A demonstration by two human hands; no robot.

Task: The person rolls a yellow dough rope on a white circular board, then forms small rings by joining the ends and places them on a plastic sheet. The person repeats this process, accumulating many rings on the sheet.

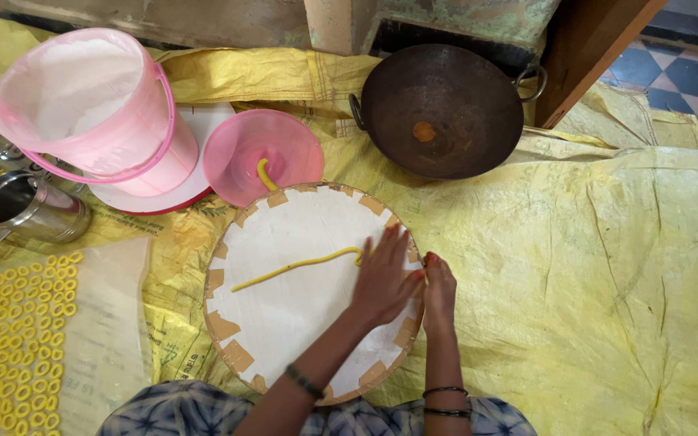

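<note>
A round white board (284,315) with tan tape patches along its rim lies on a yellow sheet. A long thin rope of yellow dough (296,265) stretches across it. My left hand (381,278) lies flat on the board with fingers spread, its fingertips on the right end of the rope. My right hand (439,292) sits at the board's right rim, thumb on the board and fingers down the outside of the edge. Both wrists carry dark bangles.
A pink bucket (94,105) of white flour stands at the back left beside a pink lid (264,153) holding a short dough piece. A dark iron wok (442,109) sits behind, steel cups (30,208) at left. Several yellow dough rings (10,339) cover a plastic sheet.
</note>
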